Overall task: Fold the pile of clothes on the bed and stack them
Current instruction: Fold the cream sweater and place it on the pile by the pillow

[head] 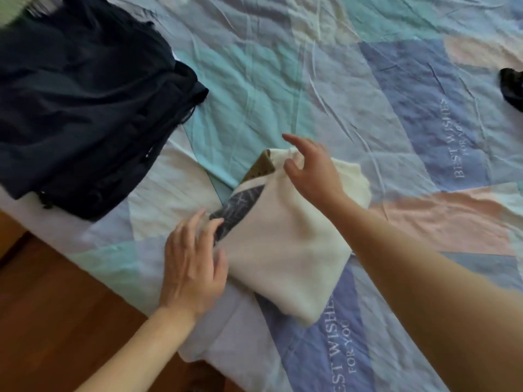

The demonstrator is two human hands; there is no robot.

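A cream-white garment (pixel 283 244) lies folded into a compact rectangle near the bed's front edge, with a dark printed patch and a tan label showing along its left side. My left hand (pixel 192 264) rests at the garment's left edge, fingers relaxed and touching the printed part. My right hand (pixel 308 168) hovers over the garment's far end with its fingers spread and holds nothing. A stack of dark navy clothes (pixel 85 108) sits on the bed at the upper left.
The bed is covered by a wrinkled patchwork sheet (pixel 368 94) in blue, teal and pink. A small black item (pixel 512 89) lies at the right edge. Wooden floor (pixel 56 321) shows at the lower left, past the bed's edge.
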